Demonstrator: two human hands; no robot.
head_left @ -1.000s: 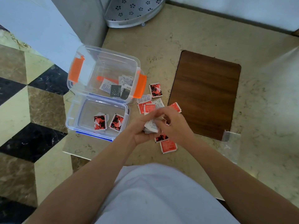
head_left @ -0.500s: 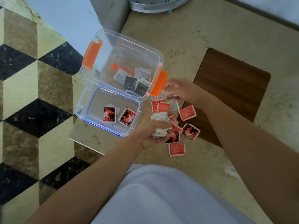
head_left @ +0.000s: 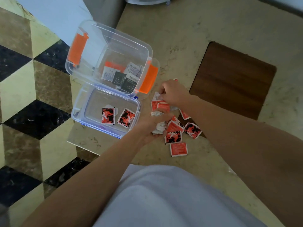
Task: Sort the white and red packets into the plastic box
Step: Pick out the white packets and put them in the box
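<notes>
Your left hand (head_left: 152,126) grips a bunch of white packets (head_left: 159,128); right hand (head_left: 173,94), at 12 o'clock from it, pinches one white packet (head_left: 157,96) beside the plastic box (head_left: 91,46).

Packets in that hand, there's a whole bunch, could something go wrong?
Maybe. The left hand grips a wad of white packets loosely, so one might slip back among the red packets on the table. The right hand is pinching another white one beside the red heap, and could drag a red one along. The plastic box and the lid with two red packets sit near the table's edge, so a nudge might push them off.
</notes>
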